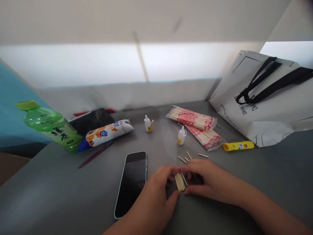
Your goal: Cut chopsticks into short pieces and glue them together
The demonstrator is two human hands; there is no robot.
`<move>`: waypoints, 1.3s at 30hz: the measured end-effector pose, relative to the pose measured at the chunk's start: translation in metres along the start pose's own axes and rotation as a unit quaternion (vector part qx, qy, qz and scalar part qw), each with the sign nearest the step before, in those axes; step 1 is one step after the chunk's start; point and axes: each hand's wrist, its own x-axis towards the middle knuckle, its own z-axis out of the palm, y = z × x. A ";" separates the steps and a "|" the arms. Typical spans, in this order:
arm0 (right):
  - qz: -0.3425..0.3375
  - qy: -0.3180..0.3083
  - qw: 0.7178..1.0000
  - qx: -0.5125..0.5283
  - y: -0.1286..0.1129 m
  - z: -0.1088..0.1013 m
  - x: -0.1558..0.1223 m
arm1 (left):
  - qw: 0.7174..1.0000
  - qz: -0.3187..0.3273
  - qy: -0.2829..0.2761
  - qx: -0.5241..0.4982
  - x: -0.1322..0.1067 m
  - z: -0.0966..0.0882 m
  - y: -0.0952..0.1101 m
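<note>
Near the front edge of the grey tabletop [61,195], the left hand [158,184] and right hand [207,179] both press their fingertips closed on a small flat row of short pale wooden sticks [180,181], just beside a dark flat phone [132,182], where uneven squeezing would likely buckle or scatter the row.

This is looking like a casual home hobby corner: a grey bench [61,182] is sitting against a plain white wall [97,62], carrying a green tea bottle [50,125], a snack packet [109,132], a phone [132,182], a shopping bag [264,104], glue bottles [181,135] and packs of wooden sticks [192,118].
</note>
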 end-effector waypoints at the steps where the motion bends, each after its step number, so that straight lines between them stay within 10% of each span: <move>1: -0.002 0.002 1.000 0.000 0.000 0.000 0.000 | 1.000 0.001 -0.001 -0.002 0.000 0.000 0.001; 22: -0.002 -0.006 1.000 0.000 0.000 -0.007 -0.005 | 1.000 0.011 0.004 0.017 -0.001 0.004 -0.003; 39: -0.058 0.115 0.992 -0.018 0.006 0.008 0.004 | 0.997 -0.006 0.071 -0.026 0.005 -0.009 0.006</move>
